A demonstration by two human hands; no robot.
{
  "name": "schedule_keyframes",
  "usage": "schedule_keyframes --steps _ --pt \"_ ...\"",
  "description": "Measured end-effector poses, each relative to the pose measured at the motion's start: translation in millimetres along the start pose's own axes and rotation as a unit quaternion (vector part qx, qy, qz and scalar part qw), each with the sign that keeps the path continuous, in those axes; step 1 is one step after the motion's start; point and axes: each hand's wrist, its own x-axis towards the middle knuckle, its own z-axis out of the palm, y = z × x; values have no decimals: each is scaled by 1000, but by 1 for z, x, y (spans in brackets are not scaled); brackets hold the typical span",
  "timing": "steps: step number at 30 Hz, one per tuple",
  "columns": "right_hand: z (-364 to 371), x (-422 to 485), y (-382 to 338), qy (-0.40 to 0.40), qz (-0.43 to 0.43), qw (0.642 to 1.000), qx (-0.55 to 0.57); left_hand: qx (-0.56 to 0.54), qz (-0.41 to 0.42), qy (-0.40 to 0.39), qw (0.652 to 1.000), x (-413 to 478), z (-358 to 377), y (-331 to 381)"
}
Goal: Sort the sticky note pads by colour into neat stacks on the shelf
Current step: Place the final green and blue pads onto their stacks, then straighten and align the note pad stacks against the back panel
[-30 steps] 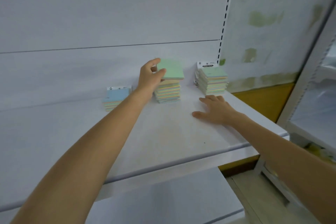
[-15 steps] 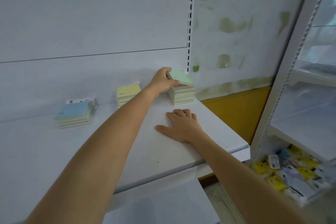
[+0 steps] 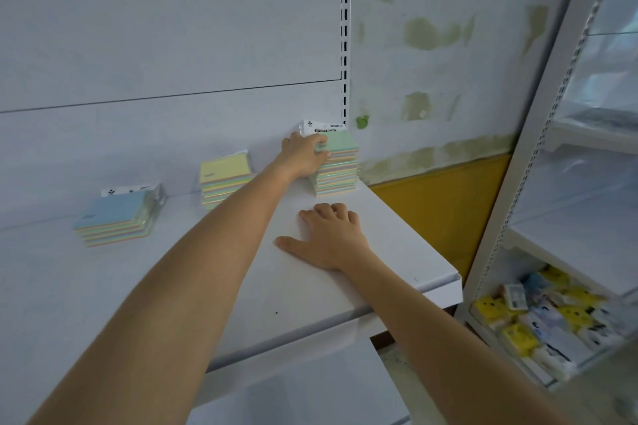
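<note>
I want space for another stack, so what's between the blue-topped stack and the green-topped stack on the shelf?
In the head view, the yellow-topped stack stands between the blue-topped stack and the green-topped stack.

The white shelf (image 3: 165,286) carries three stacks along its back: blue-topped stack (image 3: 115,219) leftmost, yellow-topped stack (image 3: 224,179) right of it, green-topped stack (image 3: 340,166) rightmost.

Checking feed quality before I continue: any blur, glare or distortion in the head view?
Head view: soft, even light, no glare; wide-angle bends the side rack; stacks look soft, label on the green-topped stack under the left hand only partly legible; right hand clear.
</note>
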Motion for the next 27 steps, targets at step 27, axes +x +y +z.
schedule_keyframes --steps 27 --pt "18 23 -188 64 -183 967 166 -105 -119 270 950 -175 -116 -252"
